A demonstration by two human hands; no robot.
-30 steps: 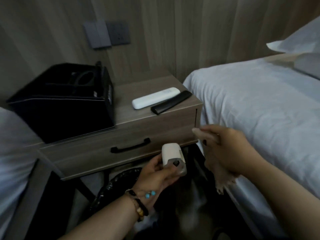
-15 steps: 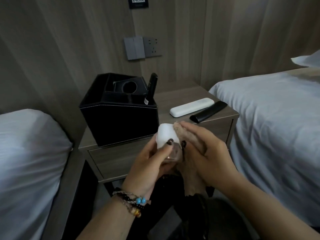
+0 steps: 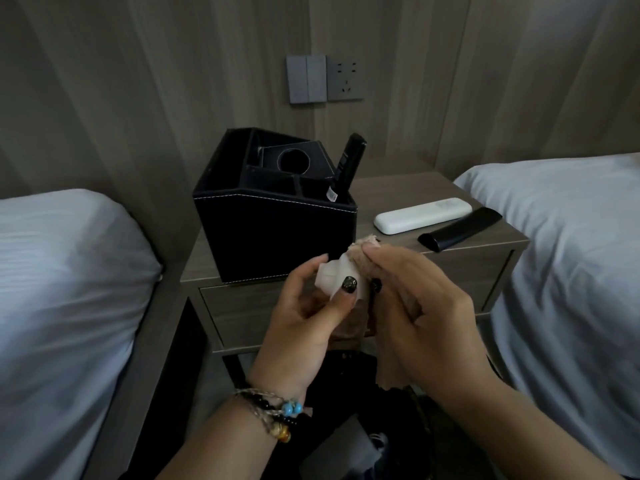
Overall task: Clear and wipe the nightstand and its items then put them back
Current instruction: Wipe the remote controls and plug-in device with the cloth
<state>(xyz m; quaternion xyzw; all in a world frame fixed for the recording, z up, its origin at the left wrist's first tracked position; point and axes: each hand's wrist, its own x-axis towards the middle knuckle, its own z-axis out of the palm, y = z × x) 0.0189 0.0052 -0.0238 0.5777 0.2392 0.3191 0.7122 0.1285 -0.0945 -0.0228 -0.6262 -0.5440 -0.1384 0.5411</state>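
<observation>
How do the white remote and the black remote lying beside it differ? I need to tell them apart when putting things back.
The white remote is pale and looks broader with rounded ends; the black remote is dark and looks slimmer. The white remote lies farther back on the nightstand; the black remote lies nearer the front edge. Both lie flat, roughly parallel, angled the same way, untouched by either hand.

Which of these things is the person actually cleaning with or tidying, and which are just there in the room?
Part of the job: small white item in left hand; cloth in right hand; nightstand; black organizer; white remote; black remote.

Just there: beds; wall socket.
</observation>
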